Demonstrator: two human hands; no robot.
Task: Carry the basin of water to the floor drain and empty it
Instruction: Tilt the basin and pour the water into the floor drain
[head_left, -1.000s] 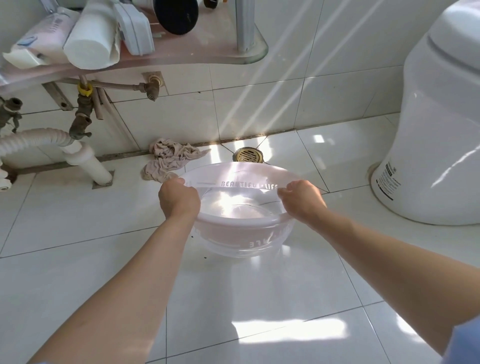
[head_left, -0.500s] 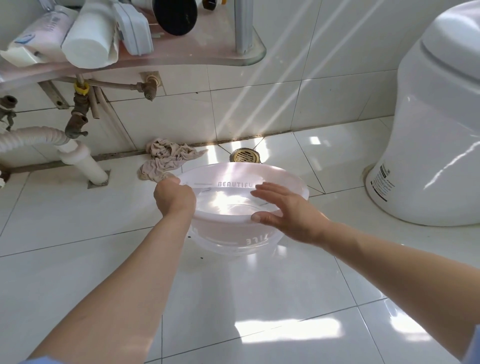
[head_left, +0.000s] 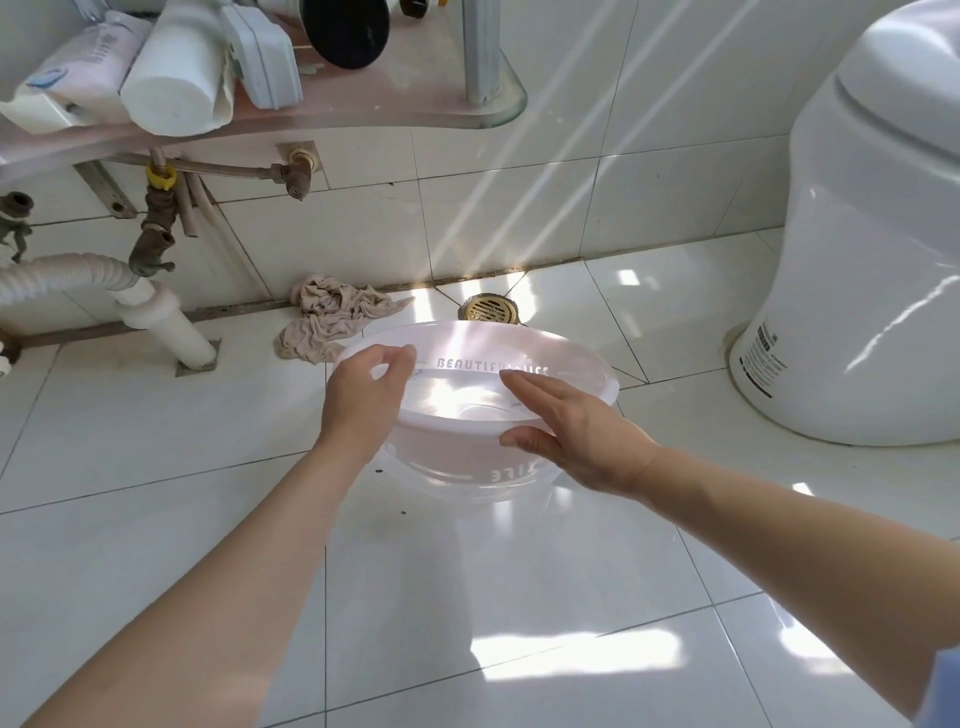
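Note:
A translucent pinkish basin (head_left: 582, 353) with "BEAUTIFUL LIFE" lettering rests on the white tiled floor, with clear water (head_left: 457, 395) in it. The brass floor drain (head_left: 488, 309) lies just behind its far rim, by the wall. My left hand (head_left: 363, 400) hovers at the basin's left rim, fingers loosely curled and apart, gripping nothing. My right hand (head_left: 576, 436) is flat and spread over the near right rim, thumb by the rim's outer edge, holding nothing.
A white toilet (head_left: 857, 260) stands close on the right. A crumpled beige rag (head_left: 332, 317) lies left of the drain. On the left are a white waste pipe (head_left: 156, 322), brass valves, and a glass shelf (head_left: 363, 114) overhead with toiletries.
Both hands gripped the basin's rim a second ago. The right hand let go first and opened flat; now the left hand has opened too. The basin stays near the drain.

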